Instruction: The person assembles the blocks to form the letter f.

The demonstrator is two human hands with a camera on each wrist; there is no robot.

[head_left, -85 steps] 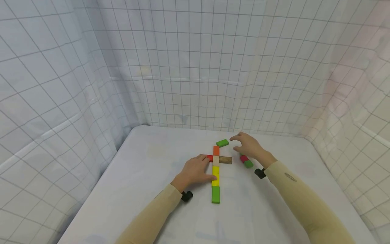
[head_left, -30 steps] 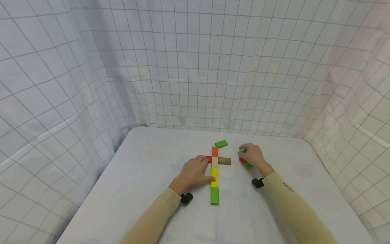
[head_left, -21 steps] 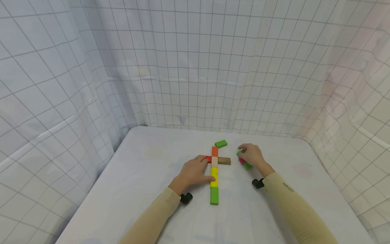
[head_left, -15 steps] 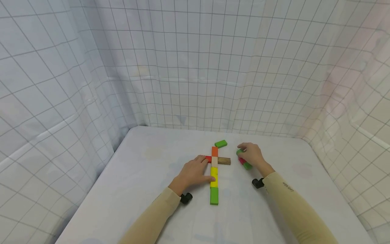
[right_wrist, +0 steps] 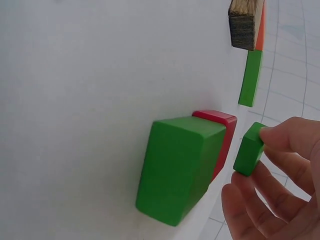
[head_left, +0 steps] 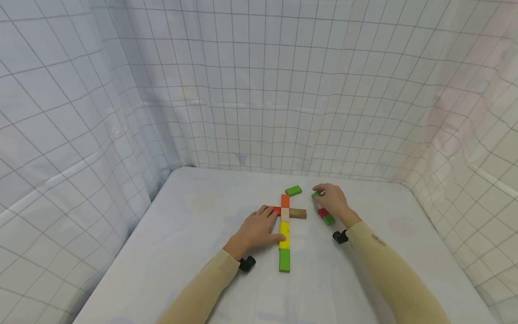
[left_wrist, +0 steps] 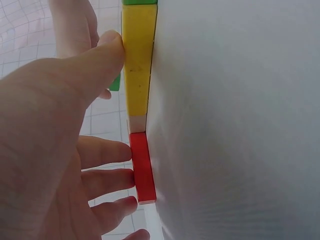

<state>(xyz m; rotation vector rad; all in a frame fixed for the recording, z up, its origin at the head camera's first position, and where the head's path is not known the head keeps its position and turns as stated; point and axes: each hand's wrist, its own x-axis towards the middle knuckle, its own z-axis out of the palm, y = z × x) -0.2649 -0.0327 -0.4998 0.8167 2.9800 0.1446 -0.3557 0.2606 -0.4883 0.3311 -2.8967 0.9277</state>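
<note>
My right hand (head_left: 335, 200) pinches a small green block (right_wrist: 249, 149) between thumb and fingers, just beyond a crimson block (head_left: 323, 212) and another green block (head_left: 329, 219) that lie end to end. Flat on the table, a cross of wooden blocks has an orange block (head_left: 285, 201) at its far end, a pale block (head_left: 285, 214) at the crossing, yellow (head_left: 285, 230) below, and green (head_left: 284, 260) nearest. A brown block (head_left: 298, 213) forms the right arm, a red block (left_wrist: 143, 167) the left. My left hand (head_left: 255, 228) touches the red and yellow blocks with extended fingers.
One more green block (head_left: 293, 191) lies at an angle beyond the orange one. White cloth covers the table (head_left: 194, 234), and gridded curtains (head_left: 259, 99) stand behind it and on both sides. Each wrist carries a small black camera (head_left: 247, 263).
The right hand came down to the right-hand blocks, took hold of a green one and now moves it away from the crimson block, toward the back. The left hand stays almost in place.
</note>
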